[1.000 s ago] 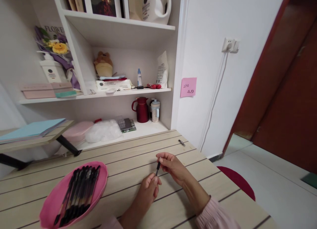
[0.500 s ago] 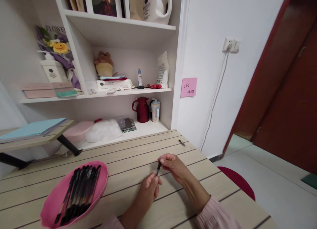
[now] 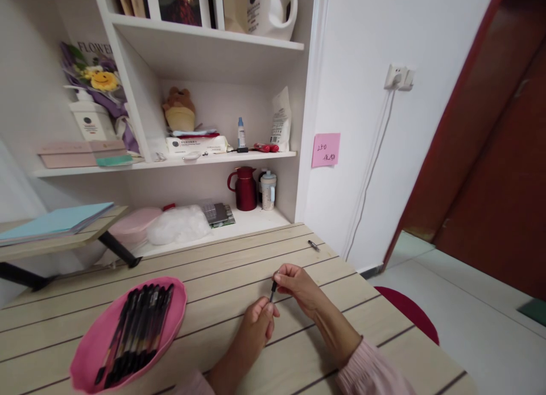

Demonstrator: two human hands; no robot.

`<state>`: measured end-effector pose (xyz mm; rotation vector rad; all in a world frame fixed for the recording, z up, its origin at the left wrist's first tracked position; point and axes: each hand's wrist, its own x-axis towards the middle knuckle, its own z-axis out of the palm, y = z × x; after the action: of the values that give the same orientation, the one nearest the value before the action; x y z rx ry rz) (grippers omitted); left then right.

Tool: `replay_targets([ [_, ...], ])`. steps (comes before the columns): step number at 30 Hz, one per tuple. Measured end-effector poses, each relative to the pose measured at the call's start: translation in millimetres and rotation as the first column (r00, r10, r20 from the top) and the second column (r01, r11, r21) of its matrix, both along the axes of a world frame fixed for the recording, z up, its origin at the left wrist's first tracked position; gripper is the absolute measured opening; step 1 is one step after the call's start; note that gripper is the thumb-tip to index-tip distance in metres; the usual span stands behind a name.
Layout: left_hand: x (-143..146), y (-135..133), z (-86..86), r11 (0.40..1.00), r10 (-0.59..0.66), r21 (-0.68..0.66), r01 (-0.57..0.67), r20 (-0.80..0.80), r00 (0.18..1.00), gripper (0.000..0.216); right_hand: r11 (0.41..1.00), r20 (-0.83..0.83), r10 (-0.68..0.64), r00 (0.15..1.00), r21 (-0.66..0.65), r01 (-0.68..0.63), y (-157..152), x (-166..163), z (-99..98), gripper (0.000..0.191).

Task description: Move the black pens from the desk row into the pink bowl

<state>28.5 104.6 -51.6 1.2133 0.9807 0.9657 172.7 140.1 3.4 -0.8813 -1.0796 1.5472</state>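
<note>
Over the wooden table (image 3: 222,281), both my hands pinch one black pen (image 3: 272,291). My left hand (image 3: 258,322) is closed on the pen's lower end. My right hand (image 3: 297,286) pinches its upper end with thumb and fingertips. To the left lies a pink tray (image 3: 91,349) holding several black pens (image 3: 136,335) side by side. A small dark pen part (image 3: 313,246) lies alone on the table, farther back on the right.
White shelves (image 3: 205,156) behind the table carry a red jug (image 3: 244,189), a small cup, bags, a soft toy and bottles. A raised stand with a blue folder (image 3: 55,221) is at left. A pink note (image 3: 325,150) sticks on the wall; a door stands right.
My hands have drawn a little closer together on the pen. The view has shifted slightly; nothing else on the table has moved.
</note>
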Motion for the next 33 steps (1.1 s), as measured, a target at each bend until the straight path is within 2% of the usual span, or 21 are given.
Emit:
replay_targets([
  [4, 0.4, 0.5, 0.0, 1.0, 0.002, -0.028, -0.003, -0.011, 1.0, 0.039, 0.998, -0.034, 0.07, 0.997, -0.001, -0.071, 0.5, 0.2, -1.1, 0.029],
  [8, 0.6, 2.6, -3.5, 1.0, -0.007, -0.018, 0.007, -0.005, 1.0, 0.04, 1.0, -0.019, 0.002, 1.0, -0.019, -0.003, 1.4, -1.2, -2.6, 0.029],
  [14, 1.5, 3.8, -4.6, 1.0, 0.015, -0.026, -0.015, 0.009, 1.0, 0.042, 0.998, -0.058, 0.061, 0.996, -0.019, -0.062, 1.9, -1.4, -3.5, 0.029],
  [19, 1.5, 1.8, -0.4, 0.999, 0.01, -0.036, -0.009, 0.009, 1.0, 0.04, 0.999, -0.038, -0.028, 0.999, -0.031, 0.027, 2.7, -2.2, -4.6, 0.026],
  [23, 1.6, 1.7, 1.8, 0.997, 0.015, -0.07, -0.014, 0.007, 1.0, 0.042, 1.0, -0.07, 0.027, 0.997, -0.011, -0.028, 0.9, -1.3, -2.4, 0.026],
  [27, 1.8, 2.4, 1.4, 0.997, 0.018, -0.071, -0.018, -0.002, 1.0, 0.043, 1.0, -0.048, -0.026, 0.998, -0.012, 0.026, 1.0, -1.4, -2.0, 0.024],
  [30, 1.8, 2.9, 0.0, 0.998, 0.021, -0.066, -0.021, 0.001, 1.0, 0.044, 0.999, -0.05, 0.006, 0.999, -0.037, -0.008, 0.5, -1.4, -1.3, 0.028],
  [33, 1.9, 3.1, -1.1, 0.998, 0.015, -0.057, -0.015, 0.002, 1.0, 0.044, 1.0, -0.05, 0.012, 0.999, -0.005, -0.012, -0.6, -1.2, -0.4, 0.028],
])
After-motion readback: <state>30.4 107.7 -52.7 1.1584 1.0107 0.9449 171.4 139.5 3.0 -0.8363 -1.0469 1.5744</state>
